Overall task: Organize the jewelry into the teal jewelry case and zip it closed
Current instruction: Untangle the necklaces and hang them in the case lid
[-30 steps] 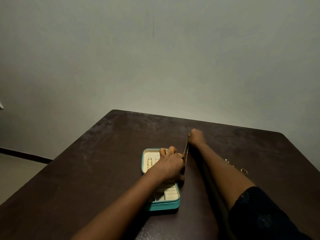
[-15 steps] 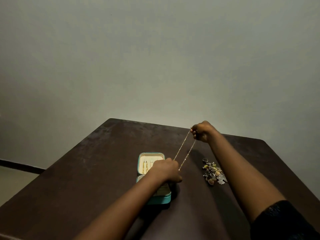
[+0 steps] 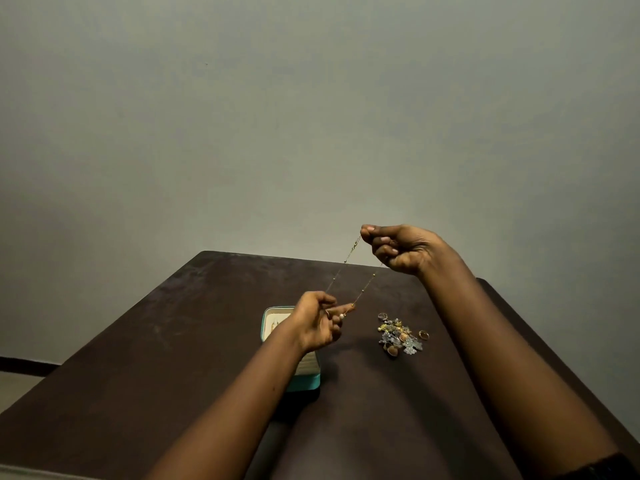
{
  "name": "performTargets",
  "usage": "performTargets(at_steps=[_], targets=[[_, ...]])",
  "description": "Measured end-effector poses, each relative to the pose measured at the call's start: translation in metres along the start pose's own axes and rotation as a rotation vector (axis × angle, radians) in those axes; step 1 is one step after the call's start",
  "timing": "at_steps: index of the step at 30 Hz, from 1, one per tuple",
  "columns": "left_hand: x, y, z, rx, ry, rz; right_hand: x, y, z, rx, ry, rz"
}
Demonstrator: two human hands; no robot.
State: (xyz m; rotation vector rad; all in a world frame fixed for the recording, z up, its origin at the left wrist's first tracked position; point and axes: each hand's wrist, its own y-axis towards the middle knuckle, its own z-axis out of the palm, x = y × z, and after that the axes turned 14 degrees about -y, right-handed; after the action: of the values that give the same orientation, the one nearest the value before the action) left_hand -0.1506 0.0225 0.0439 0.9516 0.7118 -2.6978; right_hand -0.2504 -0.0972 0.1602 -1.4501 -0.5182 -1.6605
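1. the teal jewelry case (image 3: 305, 383) sits open on the dark tabletop (image 3: 166, 341), directly under your left wrist and forearm. they hide most of its cream inside, so only the far corner of the lid half and the near teal wall show.
2. the thin gold chain (image 3: 346, 271) is up in the air, stretched as two strands between your hands, above the tabletop and just beyond the case.
3. your left hand (image 3: 318, 323) is low, over the far half of the case. its fingers are curled, and thumb and forefinger pinch the lower end of the chain.
4. your right hand (image 3: 403, 249) is raised higher and farther out. its fingers are curled toward the palm, and it pinches the upper end of the chain at the fingertips.
5. the loose heap of jewelry (image 3: 398, 336) lies on the tabletop to the right of the case, between your forearms and apart from both hands. a small gold ring (image 3: 424, 335) rests at its right edge.
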Motion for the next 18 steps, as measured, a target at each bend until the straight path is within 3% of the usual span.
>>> performTargets(at_steps=[6, 9, 13, 18], targets=[[0.005, -0.001, -0.007, 0.128, -0.810, 0.214, -0.011, -0.015, 0.009, -0.041, 0.192, -0.056], [0.003, -0.006, -0.012, 0.246, -1.002, 0.300, -0.019, -0.015, 0.007, -0.098, 0.349, -0.081], [-0.004, -0.017, -0.012, 0.335, -0.768, 0.336, -0.029, -0.018, 0.007, -0.201, 0.443, -0.121], [-0.014, -0.037, -0.002, 0.285, -0.381, 0.359, -0.037, -0.027, 0.018, -0.184, 0.376, -0.152]])
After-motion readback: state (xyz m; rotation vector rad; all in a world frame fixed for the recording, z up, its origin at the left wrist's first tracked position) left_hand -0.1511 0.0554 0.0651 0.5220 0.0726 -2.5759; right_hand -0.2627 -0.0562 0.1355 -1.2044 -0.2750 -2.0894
